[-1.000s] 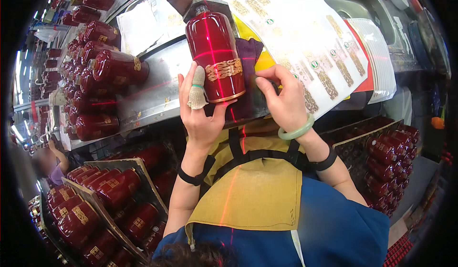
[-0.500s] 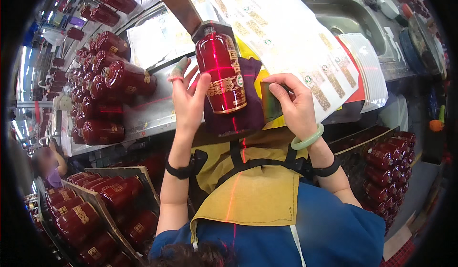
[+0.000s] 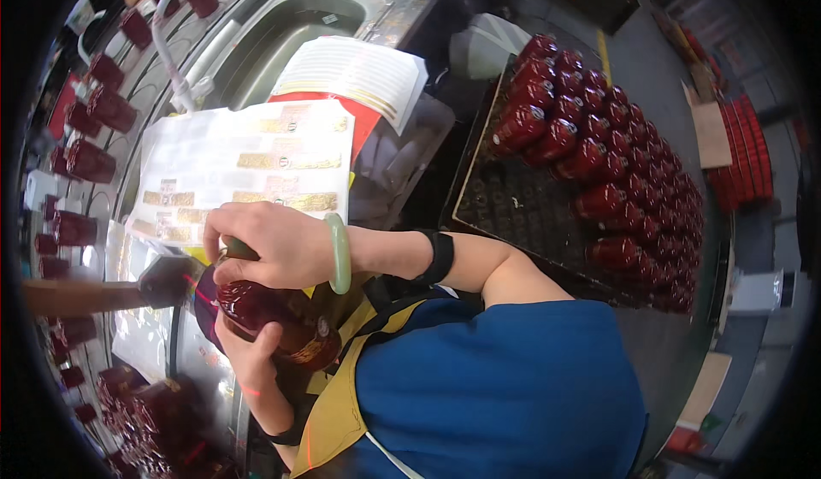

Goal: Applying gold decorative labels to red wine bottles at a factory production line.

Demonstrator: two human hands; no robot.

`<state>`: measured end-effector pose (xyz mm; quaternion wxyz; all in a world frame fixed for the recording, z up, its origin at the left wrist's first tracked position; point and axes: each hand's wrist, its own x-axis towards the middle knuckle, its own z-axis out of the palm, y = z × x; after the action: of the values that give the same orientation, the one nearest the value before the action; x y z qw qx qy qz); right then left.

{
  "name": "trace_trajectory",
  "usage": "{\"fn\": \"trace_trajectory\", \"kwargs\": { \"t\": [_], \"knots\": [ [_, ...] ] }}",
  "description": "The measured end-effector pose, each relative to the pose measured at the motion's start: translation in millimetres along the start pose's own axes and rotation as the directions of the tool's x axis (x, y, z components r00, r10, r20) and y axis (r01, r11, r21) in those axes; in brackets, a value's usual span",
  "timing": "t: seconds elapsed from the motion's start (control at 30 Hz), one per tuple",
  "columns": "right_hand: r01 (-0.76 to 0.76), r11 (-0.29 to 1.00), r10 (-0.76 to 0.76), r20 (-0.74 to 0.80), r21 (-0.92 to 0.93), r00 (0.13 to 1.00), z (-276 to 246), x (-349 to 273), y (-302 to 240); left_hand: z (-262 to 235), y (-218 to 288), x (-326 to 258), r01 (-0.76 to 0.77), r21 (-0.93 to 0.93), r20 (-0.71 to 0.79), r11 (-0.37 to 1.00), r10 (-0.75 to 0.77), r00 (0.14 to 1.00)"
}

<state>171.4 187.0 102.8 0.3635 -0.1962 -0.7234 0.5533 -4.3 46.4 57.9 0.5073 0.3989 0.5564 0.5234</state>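
A dark red glass bottle [image 3: 301, 342] with gold print lies tilted across the near edge of the counter. My left hand [image 3: 248, 351] is wrapped round its side, with the thumb up along the glass. Bent over the bottle's upper part, my right hand [image 3: 265, 241] has its fingers curled and pressed close. Part of a dark green piece [image 3: 238, 247] shows beneath these fingers; most of it is hidden. Under the bottle a dark purple cloth [image 3: 205, 312] peeks out. Beside my right hand lies a white sheet of gold decals [image 3: 248, 150].
A brown post [image 3: 85, 298] juts in from the left, close to the bottle. Striped sheets [image 3: 351, 77] lie on a red folder [image 3: 363, 128] beside a sink [image 3: 282, 43]. Behind my right arm, a tray [image 3: 496, 192] carries many red bottles [image 3: 590, 158]. More bottles [image 3: 158, 410] crowd the lower left.
My view has swung right. My left hand, formerly beside the bottle with fingers apart, now grips it. My right hand has come over the bottle from the cloth's right side.
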Motion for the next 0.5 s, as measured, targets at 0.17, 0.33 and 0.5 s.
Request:
{"fn": "trace_trajectory", "kwargs": {
  "t": [0.17,0.33,0.5],
  "knots": [
    [0.003,0.850,-0.031,-0.044,-0.526,0.999,-52,-55,-14,58,1,27,-0.161,0.253,0.193,0.954,0.113,0.975],
    [-0.349,0.577,0.137,-0.334,-0.739,0.933,-93,-146,-18,93,0,42,-0.473,0.477,0.373,0.741,0.317,0.872],
    [-0.873,0.150,0.217,-0.846,-0.464,0.487,-151,-254,-5,75,-2,47,-0.428,0.506,0.276,0.749,0.330,0.903]
  ]
}}
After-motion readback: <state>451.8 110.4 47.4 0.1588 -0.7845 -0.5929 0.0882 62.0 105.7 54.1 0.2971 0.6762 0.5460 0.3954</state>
